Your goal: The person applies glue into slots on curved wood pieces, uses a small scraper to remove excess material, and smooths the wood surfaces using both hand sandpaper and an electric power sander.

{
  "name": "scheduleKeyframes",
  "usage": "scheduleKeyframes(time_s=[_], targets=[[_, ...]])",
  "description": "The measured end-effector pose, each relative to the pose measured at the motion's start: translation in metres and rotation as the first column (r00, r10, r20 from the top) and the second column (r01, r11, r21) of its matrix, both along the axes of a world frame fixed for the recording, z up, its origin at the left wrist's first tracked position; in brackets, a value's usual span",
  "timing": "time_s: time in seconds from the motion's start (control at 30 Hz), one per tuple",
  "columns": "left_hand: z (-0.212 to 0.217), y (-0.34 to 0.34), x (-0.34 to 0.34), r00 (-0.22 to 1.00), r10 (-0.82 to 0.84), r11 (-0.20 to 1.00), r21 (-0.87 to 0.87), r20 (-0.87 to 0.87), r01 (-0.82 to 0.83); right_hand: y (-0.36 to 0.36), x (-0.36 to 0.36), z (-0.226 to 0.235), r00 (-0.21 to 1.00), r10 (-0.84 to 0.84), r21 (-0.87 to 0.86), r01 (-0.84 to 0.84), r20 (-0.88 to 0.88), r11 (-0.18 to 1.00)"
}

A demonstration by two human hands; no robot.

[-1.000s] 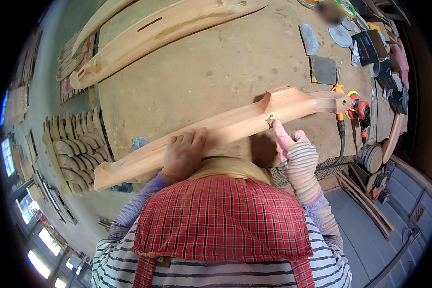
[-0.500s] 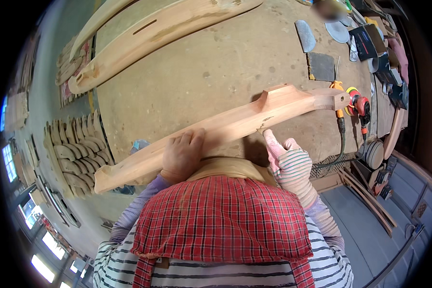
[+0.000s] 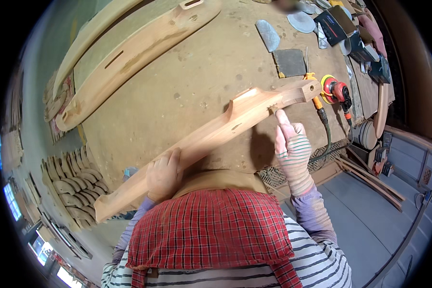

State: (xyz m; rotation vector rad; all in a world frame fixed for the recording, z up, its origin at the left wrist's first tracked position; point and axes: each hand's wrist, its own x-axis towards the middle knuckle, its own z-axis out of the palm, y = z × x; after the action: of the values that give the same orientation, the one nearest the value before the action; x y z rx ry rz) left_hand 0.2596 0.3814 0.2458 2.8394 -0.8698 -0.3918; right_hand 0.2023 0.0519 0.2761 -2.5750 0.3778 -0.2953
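Note:
A long, pale, carved wooden piece slants across in front of me, its holed end at the upper right and its other end at the lower left. My bare left hand is wrapped over its lower left part. Brown paste-like marks lie on its near face. My right hand, in a striped glove with pinkish fingers, has its index finger stretched to the wood beside a brown smear near the holed end. The other fingers are curled and hold nothing that I can see.
Two larger curved wooden pieces lie at the far left, the slotted one nearer. A red sander with its hose rests at the right, near a grey abrasive pad and open boxes. Several curved wooden parts stand at the left.
My right index finger has moved along the wood from the middle mark toward the holed end, where a brown smear now shows. The view has shifted; my left hand keeps its hold.

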Motion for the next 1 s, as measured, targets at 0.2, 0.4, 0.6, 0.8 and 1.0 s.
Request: scheduleKeyframes(time_s=[0.2, 0.4, 0.6, 0.8, 1.0], targets=[[0.000, 0.000, 0.002, 0.999, -0.037, 0.999, -0.009, 0.028, 0.037, 0.006, -0.014, -0.035, 0.999, -0.017, -0.146, 0.011, -0.037, 0.989], [0.003, 0.002, 0.002, 0.999, -0.010, 1.000, 0.029, -0.031, 0.011, 0.002, -0.001, -0.020, 0.991, -0.028, 0.018, 0.025, 0.131, 1.000], [0.007, 0.000, 0.004, 0.999, -0.035, 0.999, 0.035, -0.037, 0.037, -0.002, -0.009, -0.027, 0.999, 0.022, -0.114, -0.018, 0.029, 0.993], [0.009, -0.003, 0.005, 0.996, -0.027, 0.998, 0.054, -0.085, 0.032, -0.005, -0.005, -0.025, 0.997, -0.042, -0.188, 0.030, -0.061, 0.982], [-0.018, 0.022, -0.009, 0.986, 0.088, 0.993, -0.061, -0.140, -0.097, 0.004, 0.007, -0.037, 0.931, 0.175, -0.220, -0.107, 0.321, 0.970]])
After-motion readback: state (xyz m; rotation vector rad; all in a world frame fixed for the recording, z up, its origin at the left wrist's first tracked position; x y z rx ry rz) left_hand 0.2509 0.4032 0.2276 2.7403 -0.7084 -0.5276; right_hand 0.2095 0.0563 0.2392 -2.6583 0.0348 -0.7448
